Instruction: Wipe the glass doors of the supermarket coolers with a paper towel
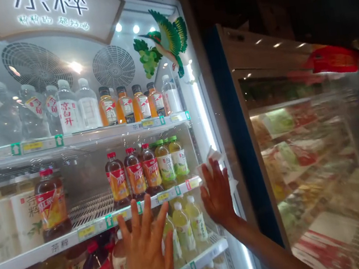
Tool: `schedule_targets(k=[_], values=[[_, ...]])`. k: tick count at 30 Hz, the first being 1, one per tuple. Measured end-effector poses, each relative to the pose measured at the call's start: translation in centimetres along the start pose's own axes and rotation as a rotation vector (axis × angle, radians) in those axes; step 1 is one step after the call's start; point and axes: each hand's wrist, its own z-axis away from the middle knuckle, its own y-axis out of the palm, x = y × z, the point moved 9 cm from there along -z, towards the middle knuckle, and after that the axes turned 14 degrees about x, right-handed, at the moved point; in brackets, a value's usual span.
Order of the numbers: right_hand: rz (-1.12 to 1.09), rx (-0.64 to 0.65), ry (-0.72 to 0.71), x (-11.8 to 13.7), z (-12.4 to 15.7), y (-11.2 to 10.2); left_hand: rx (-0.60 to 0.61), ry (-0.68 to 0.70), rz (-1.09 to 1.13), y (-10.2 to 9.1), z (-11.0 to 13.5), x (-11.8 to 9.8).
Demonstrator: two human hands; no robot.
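- White cloth (215,152): it lies under your right hand (217,194), against the glass door (83,167) of the lit drinks cooler, by the right edge.
- Your right hand is spread flat over it, fingers extended rather than curled round it. Your left hand (149,247) is open, fingers fanned, with nothing in it; I can't tell whether its palm meets the glass.
- Progress: you have the cloth on the pane, I judge, but no line parts wiped from unwiped glass, so how much you have done or have left can't be told.
- Count for you: one cloth, one bird decal (170,37), two vent grilles (113,66).
- On the top shelf you have four orange bottles (125,106).
- On the middle shelf you have four red-capped bottles (136,174) and two green-capped bottles (166,163) in front, with another green cap behind.
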Motion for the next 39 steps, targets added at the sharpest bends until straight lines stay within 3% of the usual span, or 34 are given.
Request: schedule_targets(k=[3,5,7,9,11,13,15,17,21,23,28,30,33,35,39], values=[[0.021,0.073,-0.175,1.4,0.0,0.5,-0.013,0.094,-0.033,0.0,-0.4,-0.9],[0.041,0.122,-0.314,2.7,-0.2,0.8,-0.009,0.081,-0.020,-0.5,-0.9,-0.2],[0.043,0.098,-0.288,2.3,-1.8,0.2,-0.012,0.043,-0.005,-1.7,-1.6,1.1],[0.027,0.035,-0.170,1.4,-3.9,-0.6,-0.023,0.015,-0.013,-2.9,-1.9,2.5],[0.007,0.023,-0.136,2.3,-4.7,-0.6,-0.017,0.017,-0.038,-3.5,-1.2,3.5],[-0.003,0.073,-0.268,6.2,-3.7,0.3,0.003,0.035,-0.068,-3.9,0.4,4.2],[-0.014,0.143,-0.478,11.8,-1.8,1.5,0.025,0.044,-0.095,-4.4,2.2,5.4],[-0.032,0.174,-0.585,16.8,-1.6,2.2,0.030,0.021,-0.115,-5.8,3.2,7.4],[-0.084,0.098,-0.402,23.3,-8.2,2.2,-0.012,-0.093,-0.183,-10.2,4.3,13.4],[-0.105,0.070,-0.362,26.7,-10.1,2.4,-0.021,-0.122,-0.223,-12.0,5.7,16.2],[-0.097,0.199,-0.679,36.8,-6.0,4.9,-0.001,-0.128,-0.247,-14.7,11.3,21.8],[-0.084,0.222,-0.703,39.5,-6.3,5.5,-0.006,-0.163,-0.240,-16.2,12.3,24.1],[-0.073,0.165,-0.552,41.6,-10.0,5.4,-0.021,-0.215,-0.221,-18.4,12.6,26.6],[-0.065,0.130,-0.462,42.6,-11.2,5.4,-0.015,-0.229,-0.210,-18.9,13.2,27.6],[-0.055,0.143,-0.436,44.3,-8.9,6.2,0.034,-0.233,-0.210,-18.2,15.1,28.9]])
